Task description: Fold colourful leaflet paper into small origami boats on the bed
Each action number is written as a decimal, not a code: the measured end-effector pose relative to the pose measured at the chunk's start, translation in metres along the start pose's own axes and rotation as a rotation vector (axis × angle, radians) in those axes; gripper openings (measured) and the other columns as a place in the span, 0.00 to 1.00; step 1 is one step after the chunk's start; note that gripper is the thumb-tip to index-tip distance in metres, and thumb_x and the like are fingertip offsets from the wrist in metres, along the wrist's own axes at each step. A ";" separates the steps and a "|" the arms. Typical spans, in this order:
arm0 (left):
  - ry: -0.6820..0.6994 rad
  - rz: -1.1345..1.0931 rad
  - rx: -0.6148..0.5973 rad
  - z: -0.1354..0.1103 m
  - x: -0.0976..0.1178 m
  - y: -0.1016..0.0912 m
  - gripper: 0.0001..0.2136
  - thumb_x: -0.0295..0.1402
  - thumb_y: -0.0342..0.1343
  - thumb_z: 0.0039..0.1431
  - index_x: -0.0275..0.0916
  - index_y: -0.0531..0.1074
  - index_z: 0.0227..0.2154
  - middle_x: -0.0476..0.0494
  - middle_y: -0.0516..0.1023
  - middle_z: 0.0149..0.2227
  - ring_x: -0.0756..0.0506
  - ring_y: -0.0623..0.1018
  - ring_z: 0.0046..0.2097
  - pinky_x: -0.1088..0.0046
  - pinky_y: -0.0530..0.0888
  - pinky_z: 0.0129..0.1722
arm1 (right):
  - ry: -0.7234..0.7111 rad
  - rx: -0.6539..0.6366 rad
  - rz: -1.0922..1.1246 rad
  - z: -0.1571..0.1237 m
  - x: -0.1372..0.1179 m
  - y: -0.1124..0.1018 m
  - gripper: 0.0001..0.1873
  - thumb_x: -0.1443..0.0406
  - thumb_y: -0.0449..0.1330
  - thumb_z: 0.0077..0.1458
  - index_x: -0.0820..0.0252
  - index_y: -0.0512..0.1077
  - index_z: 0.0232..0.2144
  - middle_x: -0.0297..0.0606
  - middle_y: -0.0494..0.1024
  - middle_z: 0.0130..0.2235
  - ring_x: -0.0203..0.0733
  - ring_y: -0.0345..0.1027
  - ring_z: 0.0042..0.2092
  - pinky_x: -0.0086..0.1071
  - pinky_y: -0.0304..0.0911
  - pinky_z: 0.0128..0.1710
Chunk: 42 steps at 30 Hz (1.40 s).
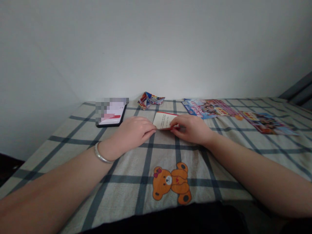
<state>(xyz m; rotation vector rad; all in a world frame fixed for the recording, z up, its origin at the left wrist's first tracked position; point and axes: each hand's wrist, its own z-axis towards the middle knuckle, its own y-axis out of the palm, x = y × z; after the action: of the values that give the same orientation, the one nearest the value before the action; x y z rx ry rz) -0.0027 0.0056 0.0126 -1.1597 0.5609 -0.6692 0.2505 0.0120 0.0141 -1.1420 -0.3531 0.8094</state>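
Observation:
A small white sheet of paper with a red edge (163, 120) lies on the checked cloth (136, 156) in front of me. My left hand (135, 131), with a silver bangle at the wrist, lies fingers down and pressed together on the paper's left near corner. My right hand (191, 129) pinches the paper's near right edge with its fingertips. Both hands touch the paper along its folded near edge.
A black phone (111, 114) with a lit screen lies at the back left. A folded colourful paper shape (149, 99) sits by the wall. Two printed colour leaflets (211, 108) (266, 123) lie at the back right. An orange bear is printed on the cloth.

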 end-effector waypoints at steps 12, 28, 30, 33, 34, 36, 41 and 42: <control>0.014 -0.120 0.014 -0.001 -0.001 0.007 0.13 0.39 0.54 0.63 0.39 0.73 0.47 0.42 0.78 0.46 0.42 0.76 0.47 0.63 0.71 0.48 | -0.138 -0.114 0.171 0.000 0.003 0.000 0.12 0.63 0.55 0.61 0.56 0.78 0.40 0.37 0.81 0.38 0.39 0.73 0.41 0.33 0.64 0.40; 0.041 -0.075 -0.069 -0.001 -0.010 0.009 0.20 0.45 0.47 0.66 0.39 0.73 0.51 0.39 0.71 0.58 0.39 0.69 0.59 0.57 0.63 0.61 | 0.034 -0.070 0.272 -0.002 -0.001 -0.003 0.12 0.62 0.56 0.58 0.63 0.76 0.34 0.36 0.76 0.27 0.33 0.63 0.26 0.28 0.54 0.27; 0.051 -0.110 -0.055 0.000 -0.010 0.008 0.19 0.44 0.45 0.67 0.38 0.76 0.48 0.39 0.74 0.54 0.40 0.71 0.57 0.58 0.65 0.60 | 0.073 -0.055 0.266 -0.002 -0.002 -0.002 0.11 0.61 0.56 0.58 0.63 0.75 0.32 0.35 0.74 0.26 0.33 0.62 0.25 0.28 0.53 0.26; 0.036 -0.163 -0.007 0.002 -0.009 0.008 0.20 0.43 0.42 0.69 0.37 0.76 0.45 0.39 0.76 0.50 0.42 0.73 0.54 0.59 0.67 0.58 | 0.132 -0.041 0.253 0.000 -0.002 -0.001 0.11 0.62 0.55 0.58 0.62 0.75 0.31 0.34 0.74 0.25 0.33 0.61 0.25 0.28 0.53 0.26; 0.023 -0.179 0.009 0.002 -0.008 0.008 0.20 0.42 0.41 0.70 0.37 0.76 0.44 0.39 0.76 0.50 0.42 0.73 0.53 0.59 0.67 0.58 | 0.158 -0.034 0.242 0.000 -0.002 -0.001 0.12 0.61 0.55 0.59 0.62 0.75 0.31 0.34 0.74 0.25 0.33 0.62 0.25 0.29 0.54 0.26; -0.001 -0.212 0.020 0.003 -0.006 0.010 0.19 0.40 0.41 0.70 0.36 0.76 0.43 0.39 0.77 0.49 0.43 0.73 0.53 0.60 0.67 0.58 | 0.217 -0.014 0.204 0.002 -0.003 0.000 0.13 0.60 0.54 0.60 0.61 0.75 0.32 0.36 0.75 0.27 0.35 0.64 0.26 0.29 0.55 0.28; -0.250 -0.297 0.074 0.004 0.002 0.015 0.21 0.38 0.51 0.64 0.36 0.63 0.58 0.38 0.77 0.50 0.41 0.75 0.52 0.59 0.70 0.55 | 0.351 -0.017 0.109 0.006 -0.002 0.004 0.14 0.59 0.54 0.60 0.59 0.76 0.39 0.40 0.80 0.34 0.39 0.70 0.32 0.31 0.59 0.32; -0.301 -0.319 0.090 0.004 0.004 0.015 0.27 0.38 0.52 0.64 0.36 0.55 0.63 0.38 0.77 0.51 0.41 0.75 0.52 0.59 0.70 0.54 | 0.360 -0.021 0.103 0.007 -0.002 0.005 0.14 0.58 0.54 0.60 0.58 0.76 0.39 0.40 0.80 0.35 0.40 0.70 0.33 0.32 0.59 0.32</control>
<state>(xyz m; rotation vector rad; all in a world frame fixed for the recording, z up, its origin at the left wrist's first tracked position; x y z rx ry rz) 0.0052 0.0091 -0.0012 -1.2489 0.0898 -0.7651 0.2431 0.0159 0.0130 -1.3066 -0.0035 0.6730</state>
